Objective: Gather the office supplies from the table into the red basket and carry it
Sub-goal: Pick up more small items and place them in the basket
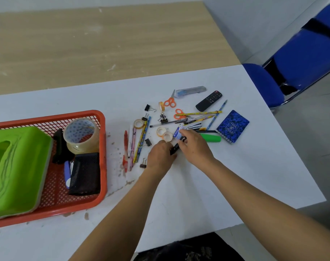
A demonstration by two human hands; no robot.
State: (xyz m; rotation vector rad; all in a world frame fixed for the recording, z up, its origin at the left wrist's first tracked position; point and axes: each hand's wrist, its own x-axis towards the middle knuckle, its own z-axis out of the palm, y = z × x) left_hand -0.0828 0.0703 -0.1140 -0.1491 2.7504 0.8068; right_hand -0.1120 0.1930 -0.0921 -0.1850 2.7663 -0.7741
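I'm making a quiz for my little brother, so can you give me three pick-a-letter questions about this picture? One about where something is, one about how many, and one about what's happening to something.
1. Where is the big tape roll?
A) in the red basket
B) on the floor
C) on a shelf

2. How many orange scissors lie on the table?
A) one
B) two
C) four

3. The black marker is:
A) lying in the basket
B) held by both hands
C) dropped on the floor

Answers:
1 A, it stands inside the mesh walls.
2 B, a second pair lies nearby.
3 B, the left hand and right hand both grip it.
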